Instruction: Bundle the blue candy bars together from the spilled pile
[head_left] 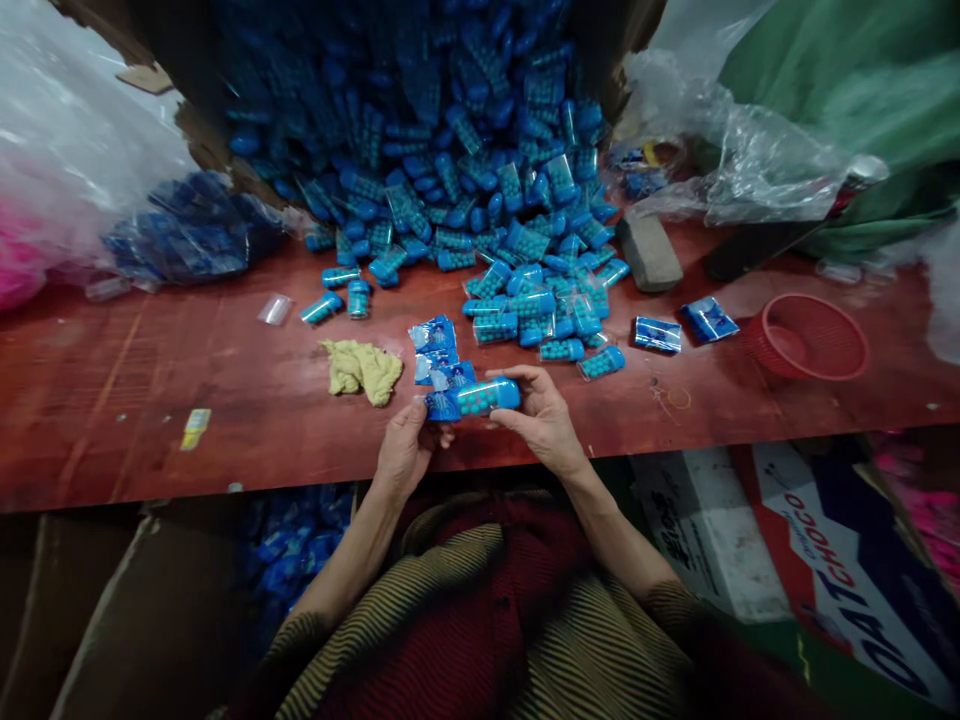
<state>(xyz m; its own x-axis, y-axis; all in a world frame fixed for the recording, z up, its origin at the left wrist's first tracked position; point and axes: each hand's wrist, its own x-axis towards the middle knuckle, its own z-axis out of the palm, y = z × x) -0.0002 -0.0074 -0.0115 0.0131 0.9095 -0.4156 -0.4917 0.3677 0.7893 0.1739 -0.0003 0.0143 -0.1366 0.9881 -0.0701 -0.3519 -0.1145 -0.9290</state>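
Near the table's front edge, my right hand [546, 416] grips the blue-capped end of a clear capsule-shaped bottle [484, 397] full of small turquoise balls. The bottle lies sideways, its cap to the right. My left hand [409, 440] pinches a blue printed sachet [442, 405] against the bottle's left end; whether the sachet goes inside it I cannot tell. More blue sachets [433, 345] lie in an overlapping row just beyond my hands. Past them is a heap of similar filled bottles [532, 300], spreading from a big open carton.
A crumpled yellow cloth [363, 370] lies left of the sachets. To the right are two blue sachet bundles [658, 335], a grey block [649, 255] and a red basket [810, 300]. A bag of blue packets [195, 230] sits back left. Cartons [720, 530] stand below the table edge.
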